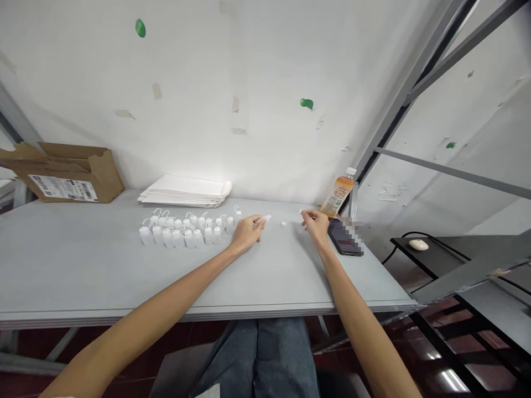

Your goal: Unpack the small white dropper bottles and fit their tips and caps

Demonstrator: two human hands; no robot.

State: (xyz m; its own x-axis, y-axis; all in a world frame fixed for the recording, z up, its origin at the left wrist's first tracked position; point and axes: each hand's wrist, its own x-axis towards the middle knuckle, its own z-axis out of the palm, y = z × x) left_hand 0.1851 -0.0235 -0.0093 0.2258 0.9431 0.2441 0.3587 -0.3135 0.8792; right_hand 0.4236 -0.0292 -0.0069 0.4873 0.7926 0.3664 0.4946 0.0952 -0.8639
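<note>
My left hand (248, 232) is closed round a small white squeeze bottle (265, 219), which lies tilted with its narrow end toward the right. To the right, my right hand (316, 225) pinches a tiny white piece (301, 211) at its fingertips; its exact kind is too small to tell. Between the hands, a small white needle-tip cap (284, 223) rests on the grey table (265, 276). Left of my left hand stand rows of small white squeeze bottles (178, 239), several with looped cap straps on top.
A stack of white envelopes (185, 190) lies against the wall, with an open cardboard box (70, 177) at the far left. An orange drink bottle (339, 193) leans at the right behind a dark phone (345, 237). A white mouse (418, 244) sits on a black side shelf.
</note>
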